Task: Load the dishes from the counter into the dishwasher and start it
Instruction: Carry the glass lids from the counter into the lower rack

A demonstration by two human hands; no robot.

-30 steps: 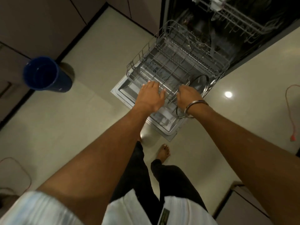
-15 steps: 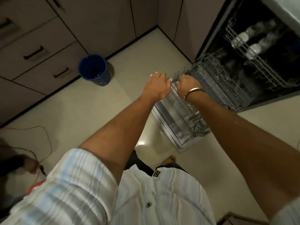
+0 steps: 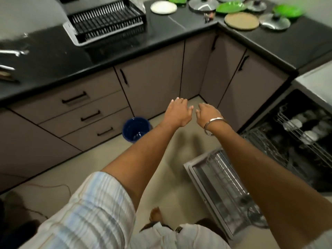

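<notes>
My left hand (image 3: 177, 112) and my right hand (image 3: 208, 114) hover side by side in front of the corner cabinets, fingers relaxed, holding nothing. The dishwasher (image 3: 305, 141) stands open at the right. Its lower rack (image 3: 226, 178) is pulled out over the dropped door (image 3: 199, 184), and white cups sit in the upper rack (image 3: 301, 126). On the black counter (image 3: 188, 27) at the top lie a white plate (image 3: 163, 7), a brown round plate (image 3: 241, 21), green plates (image 3: 230, 6) and steel lids (image 3: 203, 4).
A black dish drying rack (image 3: 106, 20) stands on the counter at the top left. A blue bucket (image 3: 136, 129) sits on the floor by the drawers. A thin cord (image 3: 53, 186) trails over the floor at the left. My bare foot (image 3: 156, 213) is beside the dishwasher door.
Both hands have let go of the lower rack and risen away from it. My view has swung up and left, bringing the counter and its dishes into sight.
</notes>
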